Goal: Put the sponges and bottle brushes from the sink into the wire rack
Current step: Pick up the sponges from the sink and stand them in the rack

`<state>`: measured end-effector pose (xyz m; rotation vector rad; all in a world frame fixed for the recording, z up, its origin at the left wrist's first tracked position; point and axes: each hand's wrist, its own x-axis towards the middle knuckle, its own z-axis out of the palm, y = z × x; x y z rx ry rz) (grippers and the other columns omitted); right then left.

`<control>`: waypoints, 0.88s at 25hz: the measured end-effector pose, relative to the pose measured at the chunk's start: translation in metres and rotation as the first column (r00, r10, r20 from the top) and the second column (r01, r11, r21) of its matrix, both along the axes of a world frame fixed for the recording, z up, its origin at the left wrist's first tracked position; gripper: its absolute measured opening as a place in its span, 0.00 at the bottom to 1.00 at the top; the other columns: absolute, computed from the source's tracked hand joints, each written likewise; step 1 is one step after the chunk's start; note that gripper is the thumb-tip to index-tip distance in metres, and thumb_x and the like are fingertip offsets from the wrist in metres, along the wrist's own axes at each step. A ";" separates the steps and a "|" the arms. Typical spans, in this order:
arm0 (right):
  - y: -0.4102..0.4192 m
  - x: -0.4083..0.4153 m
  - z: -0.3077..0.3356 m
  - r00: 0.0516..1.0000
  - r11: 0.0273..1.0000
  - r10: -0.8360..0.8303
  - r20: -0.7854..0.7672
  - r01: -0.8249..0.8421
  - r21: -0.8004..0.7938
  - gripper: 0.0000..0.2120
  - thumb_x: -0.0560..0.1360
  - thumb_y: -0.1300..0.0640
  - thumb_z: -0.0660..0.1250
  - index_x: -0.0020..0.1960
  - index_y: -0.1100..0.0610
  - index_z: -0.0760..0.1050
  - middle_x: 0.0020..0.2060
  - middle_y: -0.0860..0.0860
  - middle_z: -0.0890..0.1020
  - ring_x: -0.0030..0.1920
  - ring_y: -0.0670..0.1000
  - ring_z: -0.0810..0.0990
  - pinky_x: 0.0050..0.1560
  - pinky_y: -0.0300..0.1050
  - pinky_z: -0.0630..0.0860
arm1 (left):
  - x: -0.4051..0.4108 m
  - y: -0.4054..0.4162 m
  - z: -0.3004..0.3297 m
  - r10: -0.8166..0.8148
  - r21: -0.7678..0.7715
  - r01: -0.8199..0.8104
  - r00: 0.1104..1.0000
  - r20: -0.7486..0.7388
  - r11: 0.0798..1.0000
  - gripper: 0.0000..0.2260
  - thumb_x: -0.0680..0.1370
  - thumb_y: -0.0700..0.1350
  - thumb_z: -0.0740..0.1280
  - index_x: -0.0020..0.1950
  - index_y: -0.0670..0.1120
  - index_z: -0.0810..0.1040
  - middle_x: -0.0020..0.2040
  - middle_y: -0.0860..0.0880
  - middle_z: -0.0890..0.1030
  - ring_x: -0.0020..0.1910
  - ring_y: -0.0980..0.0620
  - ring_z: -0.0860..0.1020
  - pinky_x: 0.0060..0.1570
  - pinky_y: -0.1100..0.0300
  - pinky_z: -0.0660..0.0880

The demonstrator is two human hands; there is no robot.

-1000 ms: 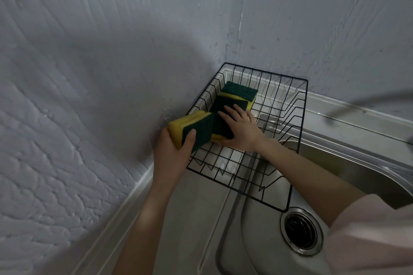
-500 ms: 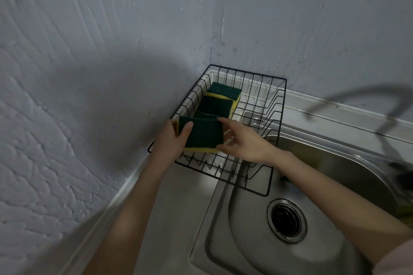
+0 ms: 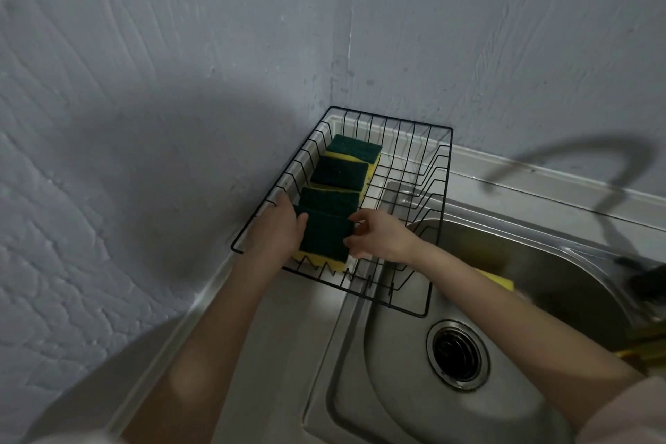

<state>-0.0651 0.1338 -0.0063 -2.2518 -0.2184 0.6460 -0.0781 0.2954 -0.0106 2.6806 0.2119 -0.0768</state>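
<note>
A black wire rack (image 3: 438, 213) sits in the wall corner, partly over the sink (image 3: 396, 389). Along its left side lie several yellow sponges with green scrub tops, overlapping in a row. The nearest sponge (image 3: 326, 236) rests at the rack's front end, green side up. My left hand (image 3: 277, 232) grips its left edge, thumb on top. My right hand (image 3: 382, 236) touches its right edge with the fingertips, fingers loosely curled. Another yellow sponge (image 3: 499, 277) lies in the basin behind my right forearm, mostly hidden.
The drain (image 3: 457, 357) lies in the basin near my right arm. A dark object (image 3: 645, 276) and some yellow items (image 3: 645, 350) show at the right edge, blurred. Rough grey walls close in at the left and back. A steel counter (image 3: 274, 353) runs left of the basin.
The sponge in my left hand has come down from above the rack's left rim to lie flat at the rack's front end. My right hand moved from the earlier sponges to its right edge.
</note>
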 end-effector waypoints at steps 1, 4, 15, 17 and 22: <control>0.000 0.001 0.000 1.000 1.000 -0.005 -0.012 0.005 0.008 0.23 0.74 0.60 0.65 0.67 0.64 0.63 0.53 0.63 0.82 0.48 0.57 0.82 0.49 0.47 0.79 | -0.001 0.000 0.001 -0.017 -0.016 0.018 1.000 0.020 1.000 0.16 0.79 0.46 0.56 0.63 0.38 0.64 0.57 0.35 0.76 0.53 0.39 0.76 0.41 0.53 0.69; 0.000 0.003 0.001 0.999 0.999 -0.030 -0.045 0.032 0.035 0.21 0.75 0.57 0.64 0.64 0.62 0.63 0.54 0.62 0.79 0.42 0.51 0.78 0.41 0.39 0.77 | -0.003 0.001 0.002 -0.042 -0.085 0.047 0.997 0.058 0.995 0.15 0.79 0.47 0.56 0.63 0.41 0.65 0.59 0.37 0.74 0.53 0.40 0.75 0.41 0.56 0.69; 0.006 0.006 -0.004 0.995 0.999 0.018 -0.100 -0.023 -0.049 0.19 0.77 0.57 0.60 0.65 0.64 0.64 0.32 0.50 0.75 0.30 0.44 0.75 0.31 0.32 0.74 | 0.006 -0.002 0.003 -0.049 -0.036 0.042 0.976 -0.210 0.998 0.16 0.79 0.46 0.54 0.61 0.36 0.66 0.56 0.36 0.76 0.44 0.46 0.71 0.40 0.57 0.67; 0.008 0.006 -0.006 0.994 0.998 0.027 -0.102 -0.033 -0.055 0.19 0.77 0.57 0.60 0.65 0.65 0.63 0.34 0.53 0.78 0.32 0.47 0.77 0.37 0.38 0.78 | 0.010 -0.002 0.000 -0.059 -0.026 0.053 0.956 -0.287 0.998 0.15 0.80 0.44 0.54 0.60 0.35 0.66 0.57 0.35 0.75 0.45 0.45 0.72 0.41 0.56 0.67; 0.012 0.002 -0.014 0.999 0.991 0.009 0.038 -0.004 -0.133 0.20 0.75 0.58 0.64 0.62 0.65 0.63 0.55 0.64 0.79 0.53 0.60 0.80 0.48 0.51 0.79 | 0.011 -0.006 -0.014 -0.003 -0.026 -0.005 0.954 -0.298 1.000 0.16 0.80 0.42 0.53 0.64 0.34 0.61 0.60 0.33 0.74 0.57 0.37 0.74 0.46 0.51 0.71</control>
